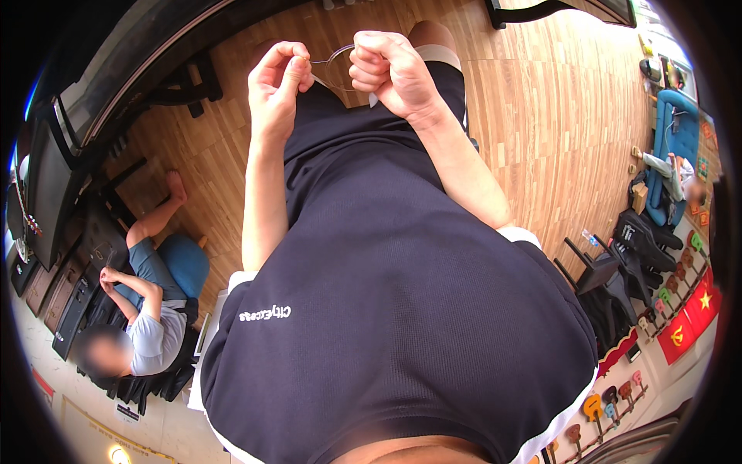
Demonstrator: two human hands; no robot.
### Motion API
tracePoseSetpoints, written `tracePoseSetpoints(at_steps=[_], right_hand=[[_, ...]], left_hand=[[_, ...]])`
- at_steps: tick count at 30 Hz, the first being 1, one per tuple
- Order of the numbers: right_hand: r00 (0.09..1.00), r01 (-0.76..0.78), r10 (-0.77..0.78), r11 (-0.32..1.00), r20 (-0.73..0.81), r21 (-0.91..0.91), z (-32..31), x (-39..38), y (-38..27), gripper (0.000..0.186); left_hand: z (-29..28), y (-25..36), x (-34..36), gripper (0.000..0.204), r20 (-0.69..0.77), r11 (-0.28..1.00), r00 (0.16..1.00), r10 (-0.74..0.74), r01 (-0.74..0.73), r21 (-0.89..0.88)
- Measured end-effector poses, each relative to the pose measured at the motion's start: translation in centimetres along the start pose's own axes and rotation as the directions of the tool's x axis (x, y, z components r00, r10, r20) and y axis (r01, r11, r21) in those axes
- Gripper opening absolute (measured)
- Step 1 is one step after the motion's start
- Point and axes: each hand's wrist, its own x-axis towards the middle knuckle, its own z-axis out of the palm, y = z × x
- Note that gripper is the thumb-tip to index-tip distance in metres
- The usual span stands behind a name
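Note:
Both my hands are raised over my lap, a short gap apart, with a thin looped wire (333, 55) between them. My left hand (278, 87) pinches one end of it between thumb and fingertips. The coiled part runs into my right hand (396, 76), whose fingers are curled closed around it. The wire's lower arc hangs between the hands, faint against the wooden floor. How much of it lies inside the right fist is hidden. My dark shorts (340, 127) are right below the hands.
A black table edge (147, 66) curves past at the upper left. On the left, another person (158, 332) sits by a blue stool (185, 267), hands together. Black chairs (610, 286), a blue sofa (671, 147) and wall-hung small guitars (593, 407) are at right.

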Motion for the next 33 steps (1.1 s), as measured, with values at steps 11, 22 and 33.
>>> tracePoseSetpoints(at_steps=[11,22,33], right_hand=[[0.996,-0.058,0.063,0.996,0.066,-0.075,-0.3,0.0,0.2,0.038],[0.993,-0.033,0.038,0.998,0.110,-0.049,-0.3,0.0,-0.1,0.038],[0.996,-0.058,0.059,0.998,0.065,-0.024,0.6,0.0,0.9,0.036]], left_hand=[[0.7,0.7,0.0,0.008,0.197,0.990,0.978,-0.074,0.048,0.135],[0.6,0.9,0.3,0.008,0.127,0.979,0.988,-0.093,0.068,0.193],[1.1,1.9,-0.2,0.014,0.084,0.979,0.996,-0.026,0.009,0.204]])
